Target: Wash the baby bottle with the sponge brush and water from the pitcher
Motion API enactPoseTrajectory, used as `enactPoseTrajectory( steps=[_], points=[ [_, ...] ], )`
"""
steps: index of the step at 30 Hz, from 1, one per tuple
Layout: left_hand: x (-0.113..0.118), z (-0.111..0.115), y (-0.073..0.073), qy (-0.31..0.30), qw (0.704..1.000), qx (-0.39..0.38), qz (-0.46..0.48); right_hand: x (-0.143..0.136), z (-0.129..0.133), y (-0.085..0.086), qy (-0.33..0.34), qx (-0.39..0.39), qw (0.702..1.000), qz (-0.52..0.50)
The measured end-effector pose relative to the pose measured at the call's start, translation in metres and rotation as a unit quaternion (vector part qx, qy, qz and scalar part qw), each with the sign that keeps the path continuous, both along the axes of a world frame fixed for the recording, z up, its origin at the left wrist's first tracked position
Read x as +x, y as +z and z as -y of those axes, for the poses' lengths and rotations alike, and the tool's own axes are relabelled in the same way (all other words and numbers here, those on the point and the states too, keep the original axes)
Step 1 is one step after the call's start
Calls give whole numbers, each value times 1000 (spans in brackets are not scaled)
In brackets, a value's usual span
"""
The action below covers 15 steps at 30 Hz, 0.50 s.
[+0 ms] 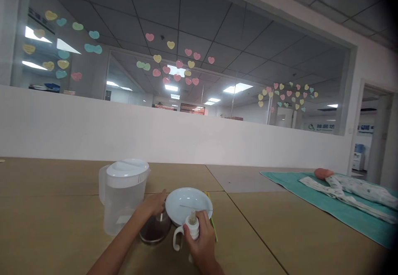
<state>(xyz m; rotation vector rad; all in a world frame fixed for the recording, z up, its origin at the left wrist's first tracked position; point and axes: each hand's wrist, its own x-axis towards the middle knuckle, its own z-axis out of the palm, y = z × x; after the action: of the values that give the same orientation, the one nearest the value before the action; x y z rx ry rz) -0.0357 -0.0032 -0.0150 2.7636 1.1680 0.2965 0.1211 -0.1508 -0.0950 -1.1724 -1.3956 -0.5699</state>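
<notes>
My right hand [203,235] is closed around a white baby bottle [192,227] with a pale teat on top and a curved side handle. The bottle stands tilted in front of a white bowl [188,196] and overlaps its near rim in the view. My left hand [154,204] is over a round, shiny dark metal vessel [155,228], just left of the bowl. One finger stretches out toward the bowl's rim; the others are hidden, so I cannot tell whether they grip the vessel. A thin line, perhaps a stick, crosses the bowl.
Left of my hands stands a clear plastic pitcher [126,192] with a white lid. Something yellow-green [214,223] shows beside the bowl. On the right, a teal mat [286,179] holds patterned cloth [357,188] and a reddish rounded object [323,173]. A white wall with windows rises behind.
</notes>
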Motion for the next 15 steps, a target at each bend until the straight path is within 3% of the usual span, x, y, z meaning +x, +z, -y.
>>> enactPoseTrajectory(
  steps=[3,7,9,11,13,15],
  points=[
    [-3,7,14,60,998,27,-15,0,0,0,0,-1,1000,0],
    [-12,37,55,67,995,67,4,-1,1,3,1,-1,1000,-5],
    [-14,59,76,-4,993,89,78,-1,1,4,16,1,1000,-14],
    [-11,81,88,-101,983,18,153,-2,1,3,35,1,999,-35],
    [-4,97,91,-158,975,-37,154,-1,1,0,47,-4,997,-67],
    [2,104,87,-168,974,-53,139,-1,-1,-3,51,-12,994,-95]
  ],
)
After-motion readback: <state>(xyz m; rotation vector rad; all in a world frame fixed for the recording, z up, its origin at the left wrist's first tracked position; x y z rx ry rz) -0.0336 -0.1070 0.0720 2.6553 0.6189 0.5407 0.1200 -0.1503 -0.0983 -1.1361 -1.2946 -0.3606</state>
